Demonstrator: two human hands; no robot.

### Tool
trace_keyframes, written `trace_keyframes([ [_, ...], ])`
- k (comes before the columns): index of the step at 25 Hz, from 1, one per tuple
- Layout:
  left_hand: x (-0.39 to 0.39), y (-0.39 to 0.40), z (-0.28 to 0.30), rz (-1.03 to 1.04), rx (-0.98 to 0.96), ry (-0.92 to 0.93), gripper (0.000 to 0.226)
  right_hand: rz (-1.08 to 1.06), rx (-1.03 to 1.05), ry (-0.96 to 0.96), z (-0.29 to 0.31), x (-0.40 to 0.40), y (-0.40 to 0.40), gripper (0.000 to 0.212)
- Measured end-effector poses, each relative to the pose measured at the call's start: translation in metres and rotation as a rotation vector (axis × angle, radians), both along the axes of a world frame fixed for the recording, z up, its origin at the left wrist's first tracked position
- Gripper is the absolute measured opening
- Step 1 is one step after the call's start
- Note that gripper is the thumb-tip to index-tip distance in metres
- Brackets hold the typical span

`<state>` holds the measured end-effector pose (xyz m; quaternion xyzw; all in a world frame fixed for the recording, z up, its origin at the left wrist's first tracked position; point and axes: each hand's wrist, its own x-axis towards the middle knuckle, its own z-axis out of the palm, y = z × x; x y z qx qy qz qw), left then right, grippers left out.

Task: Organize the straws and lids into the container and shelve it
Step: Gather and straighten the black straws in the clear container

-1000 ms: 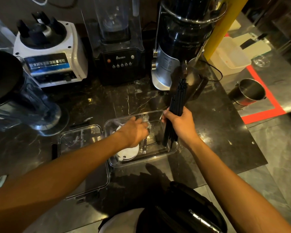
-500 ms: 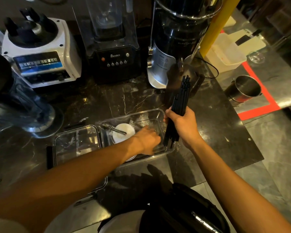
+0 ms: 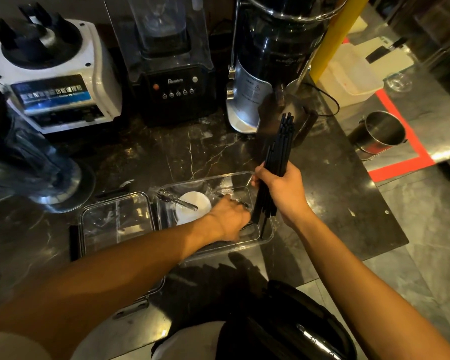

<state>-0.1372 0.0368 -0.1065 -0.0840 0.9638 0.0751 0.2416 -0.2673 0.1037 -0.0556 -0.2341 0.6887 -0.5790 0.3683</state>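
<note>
- the right hand (image 3: 283, 193) has its fingers curled around a bundle of long black plastic straws (image 3: 277, 162), gripping it near the middle.
- the bundle stands almost upright, its top leaning a little toward 1 o'clock; the lower ends reach down into the right end of the clear rectangular plastic container (image 3: 266, 237).
- the left hand (image 3: 229, 219) is inside the same container, at 9 o'clock from the lower ends of the straws and just beside them. its fingers point down toward the bottom, and i cannot tell if they hold something or not.
- a round white plastic lid (image 3: 190, 207) lies in the left part of the container, at 10 o'clock from the left hand, and a thin item in a clear wrapper (image 3: 177, 201) lies across it.
- the container sits on the dark marble worktop (image 3: 166, 157), near its front edge.
- the clear flat container cover with black clips (image 3: 115, 224) lies just beside the container at 9 o'clock.
- at 12 o'clock, at the back of the worktop, a black blender base with a clear enclosure (image 3: 174, 84) stands between a white blender base (image 3: 57, 74) and a black and silver machine (image 3: 270, 61).
- a steel cup (image 3: 379, 136) stands at 2 o'clock on a lower surface, well apart from the container.
</note>
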Motion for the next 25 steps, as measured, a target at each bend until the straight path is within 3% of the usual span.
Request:
trace_keyframes([
  [7, 0.004, 0.004, -0.004, 0.080, 0.018, 0.074, 0.016, 0.019, 0.003, 0.033, 0.001, -0.003, 0.002, 0.016],
  [13, 0.014, -0.008, 0.008, 0.329, 0.236, 0.162, 0.024, -0.046, -0.047, -0.006, 0.004, -0.009, 0.007, 0.012],
  [16, 0.027, -0.027, 0.022, 0.555, 0.536, 0.318, 0.016, -0.081, -0.084, -0.082, 0.008, -0.010, 0.009, 0.008],
  [19, 0.034, -0.040, 0.043, 0.816, 0.892, 0.597, 0.011, -0.059, -0.096, -0.134, 0.012, -0.004, 0.008, 0.004],
  [22, 0.035, -0.047, 0.058, 0.908, 1.003, 0.873, 0.018, 0.039, -0.105, -0.143, 0.015, 0.007, 0.006, 0.009],
  [25, 0.033, -0.053, 0.069, 0.872, 0.988, 0.995, 0.023, 0.113, -0.145, -0.111, 0.015, 0.016, 0.002, 0.010],
])
